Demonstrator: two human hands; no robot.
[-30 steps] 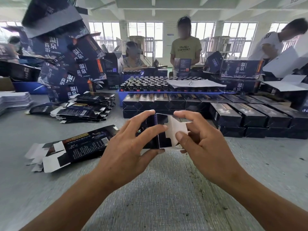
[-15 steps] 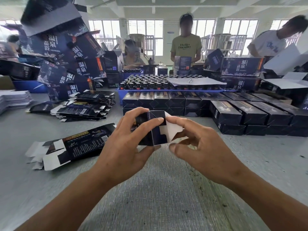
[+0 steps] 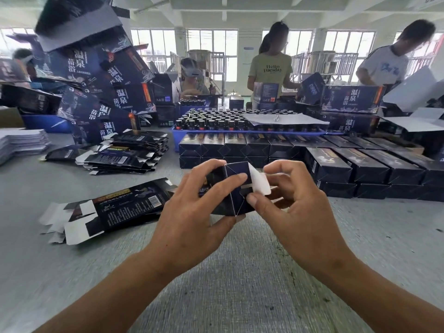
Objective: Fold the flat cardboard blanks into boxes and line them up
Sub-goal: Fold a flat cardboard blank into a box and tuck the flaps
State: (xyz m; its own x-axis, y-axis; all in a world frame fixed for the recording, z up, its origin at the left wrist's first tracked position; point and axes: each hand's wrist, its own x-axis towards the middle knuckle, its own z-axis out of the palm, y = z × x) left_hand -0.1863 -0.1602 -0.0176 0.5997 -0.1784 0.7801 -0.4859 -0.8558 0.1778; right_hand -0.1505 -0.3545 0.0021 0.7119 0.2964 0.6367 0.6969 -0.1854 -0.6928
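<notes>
While both hands work at the centre of the view, the scene reads as follows.

Box in hand: a dark half-folded box point(image 3: 234, 188) is held above the grey table point(image 3: 240, 272), its end facing the camera, with one white flap point(image 3: 258, 180) sticking out at about 2 o'clock.

Left hand: the left hand point(image 3: 192, 217) grips the box from 9 o'clock, fingers curled over the top and the thumb underneath.

Right hand: the right hand point(image 3: 295, 212) pinches at the box end from 3 o'clock, its thumb tip on the dark end panel and its bent fingers just behind the white flap.

Loose blank: a flat blank point(image 3: 115, 207) lies on the table at 9 o'clock of the hands, white tabs toward the left.

Blank stack: a pile of flat blanks point(image 3: 129, 152) sits at 10 o'clock.

Finished row: folded boxes point(image 3: 348, 164) stand lined up from 12 to 2 o'clock.

Bottles: a blue tray of small bottles point(image 3: 216, 121) stands behind that row.

People: three people work at the far side; one wears a yellow-green T-shirt point(image 3: 270, 68).
</notes>
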